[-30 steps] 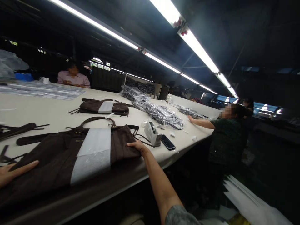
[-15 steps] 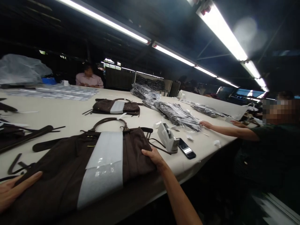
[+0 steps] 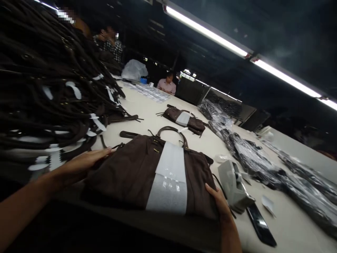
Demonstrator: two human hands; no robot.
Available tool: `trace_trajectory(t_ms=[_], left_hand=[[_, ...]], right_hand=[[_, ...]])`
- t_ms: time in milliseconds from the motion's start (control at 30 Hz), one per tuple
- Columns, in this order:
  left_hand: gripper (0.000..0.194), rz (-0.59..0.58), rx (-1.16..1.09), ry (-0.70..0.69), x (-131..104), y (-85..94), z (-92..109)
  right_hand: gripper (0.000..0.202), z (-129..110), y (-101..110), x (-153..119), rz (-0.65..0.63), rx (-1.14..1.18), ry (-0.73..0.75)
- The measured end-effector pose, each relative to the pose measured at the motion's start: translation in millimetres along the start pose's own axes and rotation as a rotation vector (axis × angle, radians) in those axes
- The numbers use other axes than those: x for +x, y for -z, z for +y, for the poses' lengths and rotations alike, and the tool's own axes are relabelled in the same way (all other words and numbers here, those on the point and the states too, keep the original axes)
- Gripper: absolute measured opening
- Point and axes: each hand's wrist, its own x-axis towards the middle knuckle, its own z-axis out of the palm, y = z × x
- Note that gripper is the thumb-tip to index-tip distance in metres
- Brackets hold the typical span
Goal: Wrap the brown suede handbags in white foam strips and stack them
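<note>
A dark brown handbag [image 3: 126,168] lies at the near table edge, its looped handles [image 3: 171,129] pointing away from me. A pale wrapping band [image 3: 171,175], fastened with shiny clear tape, runs around its middle. My right hand [image 3: 219,200] grips the bag's right side, thumb on the front and the other fingers out of sight. At the left side, my left hand [image 3: 86,161] holds the bag's edge; its fingers are partly hidden and a little blurred. Just right of the bag stands a grey tape dispenser [image 3: 233,186].
A big pile of dark brown bags [image 3: 52,88] with white tags rises at left. Another banded handbag [image 3: 173,114] lies farther back. Plastic-wrapped goods [image 3: 252,158] stretch along the right, near a phone [image 3: 260,225]. A seated person [image 3: 167,86] is across the table [image 3: 137,109].
The view has swung left, bringing the bag pile into sight and leaving the co-worker at right out of it. My left hand has shifted up along the bag's left side; the right keeps its hold.
</note>
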Motion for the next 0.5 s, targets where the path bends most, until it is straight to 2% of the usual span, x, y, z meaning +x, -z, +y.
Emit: trace_trajectory(t_ms=[67,167,267,367,500], left_hand=[[0.082,0.005,-0.066,-0.052,-10,4.2,-7],[0.084,0.0,-0.134,-0.013,-20,10.9,-23],[0.069,0.057,-0.133,-0.008,-28,14.7,-36],[0.061,0.073,-0.114,0.015,-34,14.1,-35],[0.063,-0.064,-0.101,0.024,-35,9.1,-20]], right_hand=[[0.052,1,1,1,-0.013,-0.013,-0.006],[0.052,1,1,-1,-0.014,-0.027,-0.003],[0.054,1,-1,-2,-0.01,-0.03,-0.004],[0.05,1,-1,-2,-0.02,-0.012,0.004],[0.045,-1,-3,-5,-0.041,0.003,0.003]])
